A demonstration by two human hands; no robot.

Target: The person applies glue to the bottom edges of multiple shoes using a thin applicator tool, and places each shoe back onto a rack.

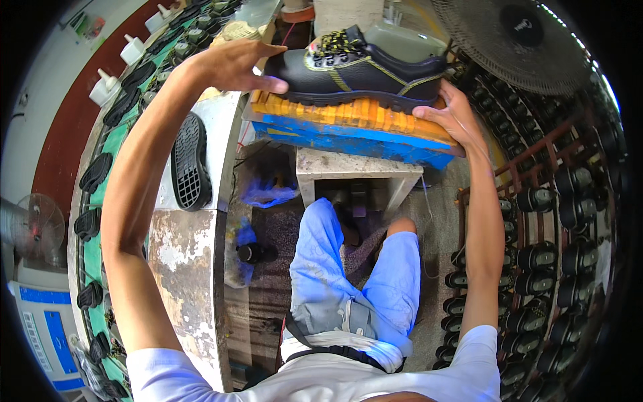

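Observation:
A black work shoe point(385, 77) with yellow stitching and black-and-yellow laces sits sole down on a ridged orange pad point(341, 114), its toe to the left. The pad tops a blue machine box point(355, 139). My left hand point(231, 65) grips the toe, thumb low at the front and index finger along the top. At the other end, my right hand point(455, 117) holds the heel, its thumb against the sole edge and the other fingers partly hidden behind. Left of the box, a loose black outsole point(191, 164) lies tread up on a white bench point(223, 130).
A white stand point(305, 175) carries the box in front of my knees. Along the left runs a green conveyor point(94, 258) with soles and white bottles point(104, 87) beside it. Racks of black shoes point(536, 258) fill the right. A large fan point(519, 37) stands back right.

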